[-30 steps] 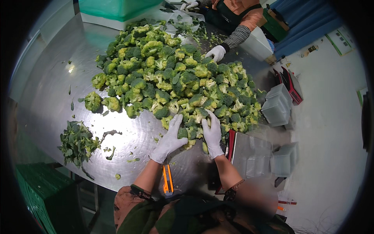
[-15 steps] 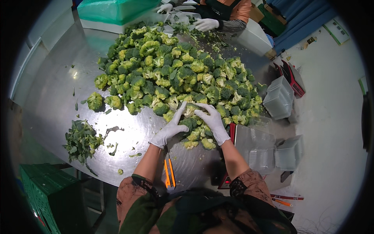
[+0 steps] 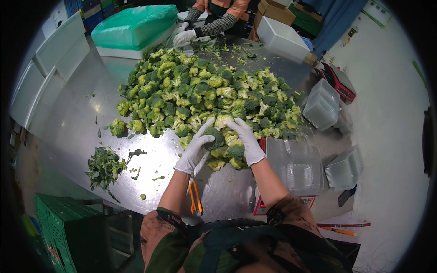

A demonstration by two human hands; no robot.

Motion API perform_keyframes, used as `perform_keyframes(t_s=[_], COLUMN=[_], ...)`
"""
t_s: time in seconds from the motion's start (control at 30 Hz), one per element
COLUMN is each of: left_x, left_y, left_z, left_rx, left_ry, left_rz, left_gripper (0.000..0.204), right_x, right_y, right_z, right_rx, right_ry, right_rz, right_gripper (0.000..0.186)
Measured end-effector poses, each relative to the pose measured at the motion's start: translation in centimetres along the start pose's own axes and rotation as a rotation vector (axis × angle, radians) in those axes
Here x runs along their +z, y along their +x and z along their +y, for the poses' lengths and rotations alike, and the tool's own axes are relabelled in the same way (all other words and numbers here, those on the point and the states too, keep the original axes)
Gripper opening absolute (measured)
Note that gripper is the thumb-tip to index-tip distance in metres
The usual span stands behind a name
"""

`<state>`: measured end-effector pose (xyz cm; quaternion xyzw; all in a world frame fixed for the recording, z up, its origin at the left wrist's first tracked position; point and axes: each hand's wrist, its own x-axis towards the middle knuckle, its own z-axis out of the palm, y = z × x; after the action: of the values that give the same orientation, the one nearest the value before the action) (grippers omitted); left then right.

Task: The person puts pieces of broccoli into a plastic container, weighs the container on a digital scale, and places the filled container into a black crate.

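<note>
Both my hands wear white gloves and reach into the near edge of a big heap of broccoli florets (image 3: 182, 86). My left hand (image 3: 196, 148) is closed round a dark green broccoli floret (image 3: 214, 138), its thumb across the side. Facing it, my right hand (image 3: 247, 140) curls its fingers against paler broccoli florets (image 3: 223, 120) between the two hands. Several more florets lie below, between my wrists. An orange-handled knife (image 3: 195, 198) rests on the metal table by my left forearm; its far end is partly hidden.
Right of my hands, clear plastic trays (image 3: 302, 175) sit on a red-edged scale (image 3: 261, 207). More stacked trays (image 3: 322, 104) stand beyond. A pile of leaf trimmings (image 3: 104, 167) lies left on the steel table (image 3: 68, 113). Across it, a co-worker's gloved hand (image 3: 184, 38) handles greens.
The view has shifted, showing more of the far side. My hands have drawn in round the florets, and the dark floret now shows against my left thumb. The co-worker's hands have come together.
</note>
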<state>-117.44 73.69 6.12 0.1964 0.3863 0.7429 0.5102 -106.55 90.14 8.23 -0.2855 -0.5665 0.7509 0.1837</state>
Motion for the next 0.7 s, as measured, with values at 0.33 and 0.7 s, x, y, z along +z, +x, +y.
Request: perform_keyframes(t_s=[0.33,0.7], left_x=[24.0,29.3], left_y=[-1.8,-0.4], left_z=[-5.7,-15.9], left_rx=[0.373,0.744], left_ry=[0.295,1.569], left_rz=[-0.134,-0.040], left_gripper=[0.068,0.087], right_x=[-15.8,-25.0], right_y=[-15.8,-19.8], right_z=[-11.8,-4.8], right_rx=[-0.111,-0.391], right_ry=[0.500,-0.343], right_rz=[0.080,0.525], right_gripper=[0.044,0.043])
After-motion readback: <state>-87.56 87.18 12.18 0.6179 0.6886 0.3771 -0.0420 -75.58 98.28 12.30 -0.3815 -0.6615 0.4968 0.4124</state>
